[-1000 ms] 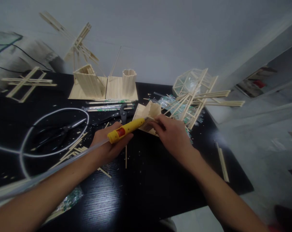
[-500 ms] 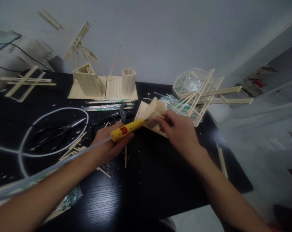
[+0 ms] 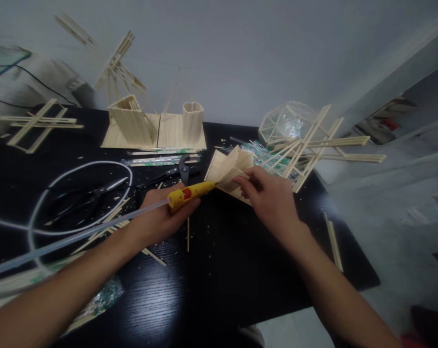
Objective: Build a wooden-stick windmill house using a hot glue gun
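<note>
My left hand [image 3: 164, 215] is wrapped round a yellow hot glue gun [image 3: 188, 194], with a long clear glue stick [image 3: 106, 224] trailing from its back end. The gun's tip meets the lower left edge of a small model made of bamboo sticks [image 3: 219, 166], which has a flat base and upright walls. My right hand [image 3: 271, 195] pinches the near right wall of this model between thumb and fingers. A windmill-like frame of crossed sticks [image 3: 309, 145] is just beyond my right hand.
Two stick models, a slanted box [image 3: 134, 123] and a round cup [image 3: 192, 121], stand at the back. Pliers [image 3: 184, 169], scissors [image 3: 95, 195], a looped white cable [image 3: 32, 227] and loose sticks [image 3: 188, 234] lie left. Wrapped sticks [image 3: 164, 159] lie behind. A ball-shaped frame [image 3: 284, 121] stands back right.
The stick model has shifted slightly to the right with my right hand, and the crossed frame has moved a little right too. The glue stick's trailing end has swung upward.
</note>
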Action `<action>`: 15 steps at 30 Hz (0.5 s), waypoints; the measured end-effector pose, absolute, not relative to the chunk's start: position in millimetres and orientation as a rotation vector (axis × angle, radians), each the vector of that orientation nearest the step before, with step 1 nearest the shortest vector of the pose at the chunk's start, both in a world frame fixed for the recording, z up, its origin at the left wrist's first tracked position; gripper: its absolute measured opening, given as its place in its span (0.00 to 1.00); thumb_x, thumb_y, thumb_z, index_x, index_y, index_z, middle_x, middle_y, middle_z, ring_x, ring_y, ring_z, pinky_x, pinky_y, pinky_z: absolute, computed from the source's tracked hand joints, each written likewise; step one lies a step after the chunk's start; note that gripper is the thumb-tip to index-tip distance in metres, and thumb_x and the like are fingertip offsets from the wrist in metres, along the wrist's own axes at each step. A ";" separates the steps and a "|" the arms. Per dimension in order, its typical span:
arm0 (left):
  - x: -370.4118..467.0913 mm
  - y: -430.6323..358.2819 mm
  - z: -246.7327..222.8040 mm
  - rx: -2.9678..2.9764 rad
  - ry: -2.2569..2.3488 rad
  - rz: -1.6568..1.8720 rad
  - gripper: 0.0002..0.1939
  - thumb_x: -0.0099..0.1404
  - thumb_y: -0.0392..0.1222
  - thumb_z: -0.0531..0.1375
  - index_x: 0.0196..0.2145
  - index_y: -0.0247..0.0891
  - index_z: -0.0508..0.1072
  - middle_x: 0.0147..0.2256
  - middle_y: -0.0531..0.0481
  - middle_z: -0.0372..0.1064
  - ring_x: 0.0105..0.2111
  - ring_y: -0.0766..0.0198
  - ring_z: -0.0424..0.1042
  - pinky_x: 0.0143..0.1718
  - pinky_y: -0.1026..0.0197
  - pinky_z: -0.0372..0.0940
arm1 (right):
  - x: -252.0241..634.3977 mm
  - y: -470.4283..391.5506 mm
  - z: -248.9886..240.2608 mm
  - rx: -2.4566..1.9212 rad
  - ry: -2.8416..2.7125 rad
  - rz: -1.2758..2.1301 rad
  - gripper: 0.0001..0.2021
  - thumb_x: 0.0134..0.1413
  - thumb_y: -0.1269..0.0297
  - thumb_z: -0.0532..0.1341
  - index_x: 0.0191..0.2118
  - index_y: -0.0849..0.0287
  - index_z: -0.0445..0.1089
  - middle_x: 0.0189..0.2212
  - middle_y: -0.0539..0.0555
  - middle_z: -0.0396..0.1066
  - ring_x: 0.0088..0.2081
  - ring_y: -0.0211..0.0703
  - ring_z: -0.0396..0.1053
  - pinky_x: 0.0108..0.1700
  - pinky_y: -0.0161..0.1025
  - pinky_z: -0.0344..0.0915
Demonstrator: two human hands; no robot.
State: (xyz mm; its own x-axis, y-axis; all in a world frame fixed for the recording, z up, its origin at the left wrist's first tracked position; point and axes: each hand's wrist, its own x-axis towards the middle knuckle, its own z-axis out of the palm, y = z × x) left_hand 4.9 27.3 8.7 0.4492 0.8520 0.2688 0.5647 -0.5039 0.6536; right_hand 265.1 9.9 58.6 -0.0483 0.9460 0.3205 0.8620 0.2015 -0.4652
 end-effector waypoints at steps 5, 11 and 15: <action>2.4 25.7 10.5 2.011 1.236 0.958 0.09 0.68 0.49 0.61 0.35 0.43 0.74 0.27 0.53 0.70 0.26 0.61 0.72 0.29 0.59 0.67 | 265.8 5.5 48.9 -1.627 -2.023 0.141 0.12 0.69 0.58 0.63 0.33 0.56 0.72 0.25 0.51 0.77 0.26 0.41 0.74 0.32 0.37 0.61; 14.0 23.7 19.8 1.683 1.433 0.994 0.10 0.62 0.50 0.66 0.35 0.43 0.75 0.31 0.53 0.75 0.32 0.59 0.76 0.38 0.59 0.73 | 263.8 -12.8 31.7 -1.425 -2.253 0.177 0.12 0.74 0.59 0.58 0.39 0.57 0.74 0.33 0.53 0.79 0.33 0.43 0.77 0.36 0.36 0.66; 19.2 26.2 12.8 1.604 1.406 0.952 0.15 0.58 0.53 0.71 0.34 0.42 0.74 0.32 0.53 0.75 0.32 0.59 0.75 0.39 0.57 0.73 | 265.0 -27.8 26.0 -1.357 -2.345 0.191 0.15 0.76 0.59 0.54 0.41 0.58 0.75 0.31 0.54 0.77 0.31 0.41 0.75 0.34 0.36 0.66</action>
